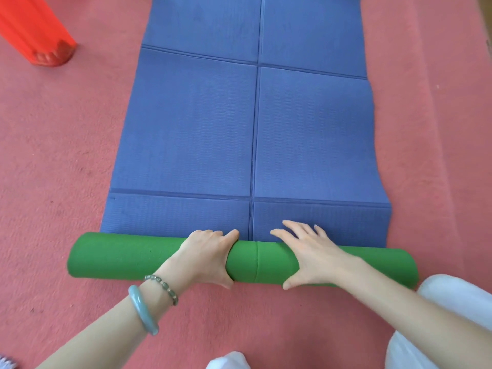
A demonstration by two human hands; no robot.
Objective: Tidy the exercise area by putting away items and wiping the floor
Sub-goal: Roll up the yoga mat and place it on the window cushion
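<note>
A yoga mat (250, 129), blue on top with crease lines, lies flat on the red carpet and runs away from me. Its near end is rolled into a green tube (119, 258) lying crosswise. My left hand (210, 258) is curled over the roll left of its middle, fingers over the far side and thumb on the near side. My right hand (308, 253) rests on the roll just right of the middle, with fingers spread and reaching onto the blue surface.
A red plastic leg (40, 35) of a stool or chair stands on the carpet (53, 155) at the far left. My knees in white clothing (442, 302) are at the lower right, close to the roll's right end.
</note>
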